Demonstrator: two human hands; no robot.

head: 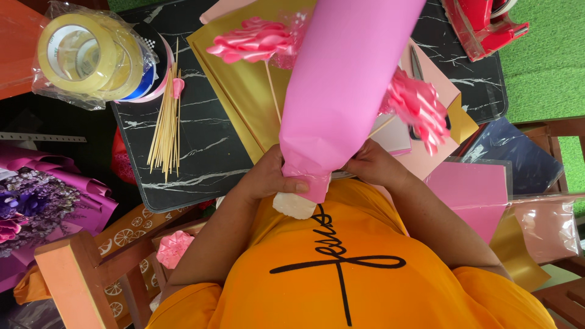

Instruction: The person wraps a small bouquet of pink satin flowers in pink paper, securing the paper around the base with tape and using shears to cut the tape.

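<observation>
My left hand (268, 178) is closed around the narrow lower end of a pink paper cone (344, 79), thumb across its folded edge. A white lump (294, 206) pokes out below the cone, against my orange shirt. My right hand (373, 164) grips the cone's right side, its fingers partly hidden behind the paper. Two pink ribbon flowers on thin sticks flank the cone: one (253, 41) at upper left, one (417, 106) at right. Whether their sticks go inside the wrap is hidden.
A black marble-look tabletop (201, 152) carries gold paper (244, 91), a bundle of wooden skewers (166, 122) and bagged tape rolls (91, 55). Pink, navy and gold sheets (475, 189) lie right. A red tape dispenser (484, 24) sits top right; purple flowers (36, 201) and a wooden chair (79, 274) stand left.
</observation>
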